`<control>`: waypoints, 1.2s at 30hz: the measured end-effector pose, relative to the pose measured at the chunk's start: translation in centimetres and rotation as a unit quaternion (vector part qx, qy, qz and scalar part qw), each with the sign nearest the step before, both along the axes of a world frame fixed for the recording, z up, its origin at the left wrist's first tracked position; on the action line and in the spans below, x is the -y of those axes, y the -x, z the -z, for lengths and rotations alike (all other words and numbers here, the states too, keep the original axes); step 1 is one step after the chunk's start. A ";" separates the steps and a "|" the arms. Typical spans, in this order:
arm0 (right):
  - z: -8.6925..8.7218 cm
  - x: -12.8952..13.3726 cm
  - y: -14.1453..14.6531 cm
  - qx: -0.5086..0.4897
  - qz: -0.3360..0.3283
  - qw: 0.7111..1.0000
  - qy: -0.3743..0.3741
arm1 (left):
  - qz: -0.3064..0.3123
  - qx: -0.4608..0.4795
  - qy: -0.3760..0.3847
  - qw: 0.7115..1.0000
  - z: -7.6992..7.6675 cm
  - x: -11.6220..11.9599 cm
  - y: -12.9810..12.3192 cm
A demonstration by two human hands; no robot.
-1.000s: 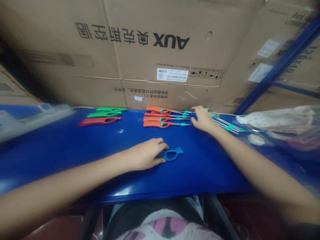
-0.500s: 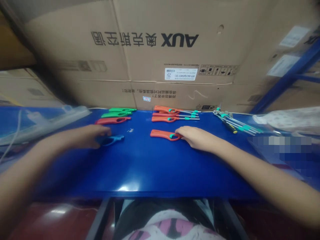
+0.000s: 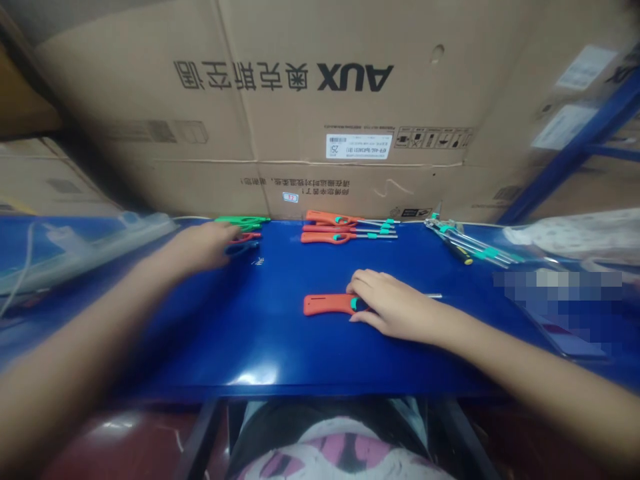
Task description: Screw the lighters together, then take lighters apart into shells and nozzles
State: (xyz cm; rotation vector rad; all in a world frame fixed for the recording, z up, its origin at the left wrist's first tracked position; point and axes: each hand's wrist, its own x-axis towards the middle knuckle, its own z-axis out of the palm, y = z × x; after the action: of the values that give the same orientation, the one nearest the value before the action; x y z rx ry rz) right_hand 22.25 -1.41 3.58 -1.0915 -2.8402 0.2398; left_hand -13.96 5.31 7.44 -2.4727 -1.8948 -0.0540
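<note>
My right hand is closed around an orange lighter on the blue table; its metal rod sticks out past the hand. At the left, my left hand grips a blue handle, its fingers partly hidden. Beside that hand lie green handles and a red handle, partly covered. Several orange and red lighters with metal rods lie together at the back middle. Small metal pieces rest near the blue handle.
Loose rods with green parts and a yellow-black tool lie at the back right. A power strip stretches along the left. Behind the table stands a large cardboard box. A white patterned cloth or bag is at the right.
My right hand has brought the orange lighter nearer the table's front edge. My left hand has moved back and right with the blue handle, toward the red and green ones.
</note>
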 end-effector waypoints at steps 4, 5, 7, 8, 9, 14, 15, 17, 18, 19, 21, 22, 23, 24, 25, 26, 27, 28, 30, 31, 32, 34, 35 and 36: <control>-0.1 -0.1 0.6 -0.057 0.040 0.994 0.084 | 0.203 0.084 0.023 0.975 0.6 4.4 -7.0; -0.2 -0.1 0.7 -0.062 0.056 0.992 0.098 | 0.237 0.114 0.039 0.964 0.9 5.7 -8.9; -0.4 -0.2 0.9 -0.063 0.082 0.988 0.116 | 0.273 0.116 0.058 0.953 1.9 7.9 -12.0; -0.4 -0.3 1.0 -0.061 0.090 0.987 0.120 | 0.283 0.099 0.042 0.953 2.5 8.6 -13.2; -0.5 -0.4 1.0 -0.055 0.093 0.987 0.122 | 0.289 0.079 0.022 0.954 3.1 9.0 -14.1; -0.7 -1.1 1.1 0.004 0.103 0.988 0.117 | 0.280 0.040 -0.025 0.959 4.6 7.7 -15.5; -0.8 -1.1 1.2 0.014 0.102 0.988 0.114 | 0.276 0.044 -0.010 0.960 4.5 7.2 -15.6; -1.2 -1.1 1.4 0.033 0.104 0.988 0.111 | 0.269 0.047 0.026 0.962 3.9 6.5 -15.7; -1.4 -1.0 1.6 0.042 0.106 0.988 0.108 | 0.268 0.044 0.041 0.961 3.6 6.3 -15.9; -1.7 -1.0 1.8 0.052 0.108 0.987 0.106 | 0.269 0.038 0.052 0.961 3.2 6.1 -16.0; -2.2 -1.0 2.2 0.073 0.107 0.986 0.106 | 0.272 0.023 0.065 0.960 2.8 5.9 -16.3; -2.5 -1.0 2.4 0.082 0.101 0.986 0.107 | 0.273 0.018 0.069 0.959 2.7 5.7 -16.4; -2.7 -1.1 2.6 0.091 0.092 0.986 0.108 | 0.274 0.015 0.074 0.959 2.7 5.6 -16.6; -2.9 -1.2 2.8 0.101 0.083 0.986 0.109 | 0.276 0.013 0.080 0.958 2.7 5.5 -16.6; -3.0 -1.3 2.9 0.111 0.074 0.985 0.109 | 0.278 0.011 0.086 0.957 2.7 5.4 -16.7; -3.1 -1.4 3.0 0.121 0.071 0.984 0.107 | 0.279 0.011 0.090 0.956 2.7 5.3 -16.7; -3.2 -1.5 3.1 0.128 0.073 0.984 0.105 | 0.278 0.011 0.092 0.956 2.8 5.3 -16.6; -3.2 -1.5 3.1 0.132 0.078 0.983 0.105 | 0.276 0.012 0.091 0.957 2.9 5.3 -16.5; -3.1 -1.4 3.0 0.123 0.088 0.982 0.109 | 0.275 0.019 0.081 0.958 3.1 5.4 -16.2; -3.0 -1.3 2.8 0.112 0.090 0.983 0.113 | 0.278 0.026 0.072 0.958 3.2 5.6 -16.0; -2.8 -1.2 2.6 0.099 0.093 0.983 0.120 | 0.283 0.038 0.064 0.956 3.4 5.8 -15.8; -2.3 -0.9 2.1 0.065 0.102 0.983 0.137 | 0.292 0.076 0.057 0.952 4.1 6.1 -15.2; -1.9 -0.7 1.8 0.043 0.109 0.983 0.143 | 0.296 0.102 0.056 0.948 4.5 6.3 -14.9; -1.5 -0.5 1.5 0.017 0.116 0.983 0.144 | 0.300 0.128 0.055 0.944 5.0 6.5 -14.6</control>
State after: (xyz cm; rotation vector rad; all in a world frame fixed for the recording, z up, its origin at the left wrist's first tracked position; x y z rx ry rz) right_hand 20.71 -0.94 5.08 -1.4802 -2.7303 0.6337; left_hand 0.62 -1.16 2.48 -3.1564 -1.1472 -0.3009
